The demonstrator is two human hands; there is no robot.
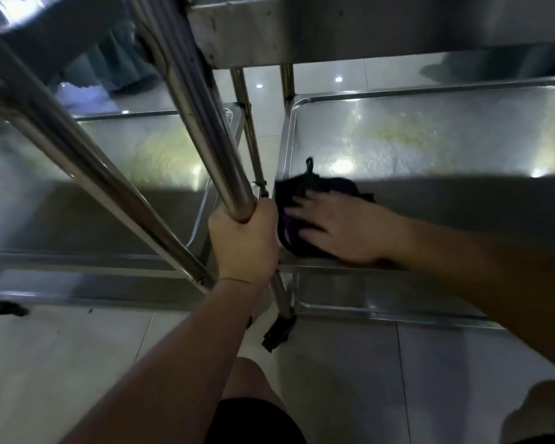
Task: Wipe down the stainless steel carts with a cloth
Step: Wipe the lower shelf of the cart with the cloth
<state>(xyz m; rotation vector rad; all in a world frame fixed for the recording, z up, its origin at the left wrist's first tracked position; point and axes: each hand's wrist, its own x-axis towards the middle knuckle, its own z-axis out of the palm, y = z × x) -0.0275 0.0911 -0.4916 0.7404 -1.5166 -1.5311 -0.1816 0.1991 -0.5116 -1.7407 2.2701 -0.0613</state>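
Two stainless steel carts side by side. Right cart's lower shelf (430,139): rimmed tray with rounded corners, surface smeared and streaked, partly in shadow. Dark cloth (305,190), crumpled, with small loop at its far edge, lying flat on that shelf at the near left corner. Left cart's shelf (135,155): likewise rimmed, dull and streaked, just beside the right cart, upright tubular posts (205,129) between.

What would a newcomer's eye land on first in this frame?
Probably the right hand pressing a dark cloth flat onto the near left corner of the right cart's shelf. Next, the left hand gripping a steel post at centre, between the two carts.
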